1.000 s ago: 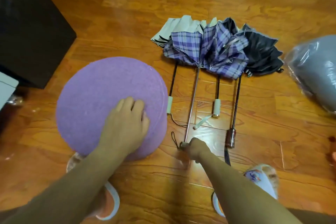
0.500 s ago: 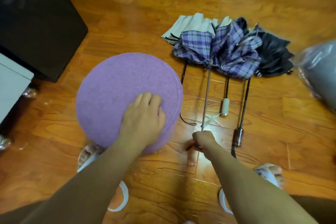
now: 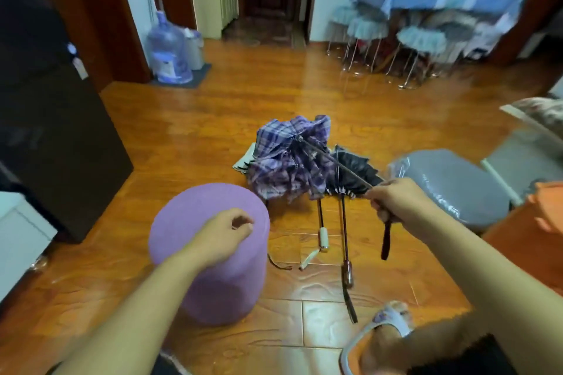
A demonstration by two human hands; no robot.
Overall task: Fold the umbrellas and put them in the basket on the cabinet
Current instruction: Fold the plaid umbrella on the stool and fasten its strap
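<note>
My right hand (image 3: 394,202) grips the handle of the purple plaid umbrella (image 3: 286,164) and holds it off the floor, its metal shaft slanting up and to the left, its wrist strap dangling below my fist. Under it on the wooden floor lie a black umbrella (image 3: 355,175) with a dark red handle, and a cream umbrella (image 3: 322,236) of which mainly the shaft and pale handle show. My left hand (image 3: 227,230) hovers over the purple round stool (image 3: 210,256), fingers loosely curled, holding nothing. No basket is in view.
A dark cabinet (image 3: 51,119) stands at the left, a white unit (image 3: 18,231) below it. A grey plastic-wrapped stool (image 3: 454,183) sits at the right, beside an orange thing (image 3: 548,210). A water jug (image 3: 169,52) and a table with stools (image 3: 426,15) are at the far wall.
My right hand has lifted the plaid umbrella off the floor by its handle. My left hand has come off the purple stool's top. My view has risen from the floor to the room.
</note>
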